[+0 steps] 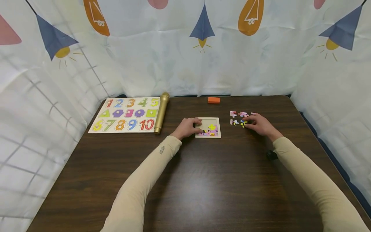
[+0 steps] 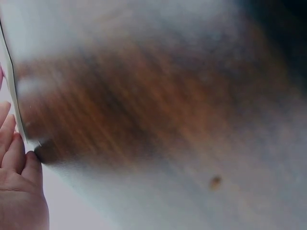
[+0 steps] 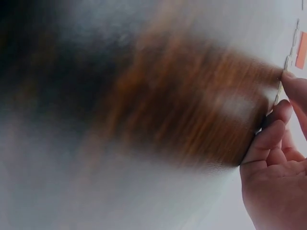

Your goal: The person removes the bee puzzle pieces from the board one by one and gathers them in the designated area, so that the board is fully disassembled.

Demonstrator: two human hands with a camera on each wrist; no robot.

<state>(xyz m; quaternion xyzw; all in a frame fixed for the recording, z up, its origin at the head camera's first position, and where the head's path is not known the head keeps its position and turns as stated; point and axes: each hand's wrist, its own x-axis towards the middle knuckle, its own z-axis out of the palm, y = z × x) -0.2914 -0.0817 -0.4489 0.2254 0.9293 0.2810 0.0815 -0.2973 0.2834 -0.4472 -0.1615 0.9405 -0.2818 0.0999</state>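
A small square jigsaw board [image 1: 207, 136] with a pale frame lies on the table, some pink and yellow pieces set in its lower part. My left hand [image 1: 188, 127] rests at its left side, fingertips and thumb on the board; the left wrist view shows that hand [image 2: 21, 177] with its fingers loosely extended along the board's edge. On the right, my right hand [image 1: 259, 124] pinches a yellow and dark puzzle piece [image 1: 243, 123] at tabletop height. Loose puzzle pieces [image 1: 233, 114] lie around its fingertips, one partly hidden behind the hand. The right wrist view shows the right hand [image 3: 278, 167] with fingers bent.
Left of the board, a number and shape puzzle board [image 1: 124, 112] lies near the far edge, a gold microphone-shaped stick [image 1: 161, 113] along its right side. An orange block [image 1: 214, 100] sits at the back. The dark wooden table [image 1: 203, 187] meets a patterned curtain [image 1: 179, 64].
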